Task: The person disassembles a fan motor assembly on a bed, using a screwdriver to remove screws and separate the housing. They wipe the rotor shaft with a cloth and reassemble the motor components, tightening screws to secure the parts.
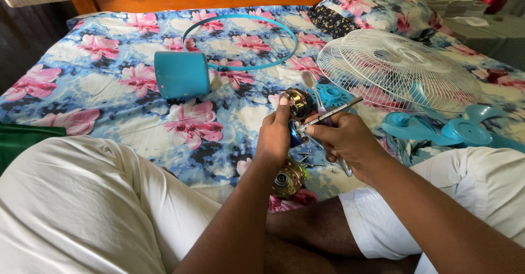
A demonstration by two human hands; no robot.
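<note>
Fan motor, a small round metal body with copper-coloured windings [299, 103], sits raised above the flowered blue bedspread [109, 82], pinched in the curled fingers of the left hand [273, 134], thumb up against its rim. The right hand [347, 140] is closed around a slim silver-shafted screwdriver [328, 114], whose tip meets the motor's side. With the motor held only in the fingers and nothing firm beneath it, a hard push on the tool could make the tip skid off and jab the left thumb or scrape the windings. A few small loose screws [304, 159] lie on the soft cloth just below the hands; a shift of the knees could roll them into the folds and lose them. A second brassy round motor part [288, 180] rests between the legs, where it might tip over. The white wire fan guard [396, 69], the turquoise plastic housing [181, 74] and the turquoise ring [240, 39] lie well apart.
</note>
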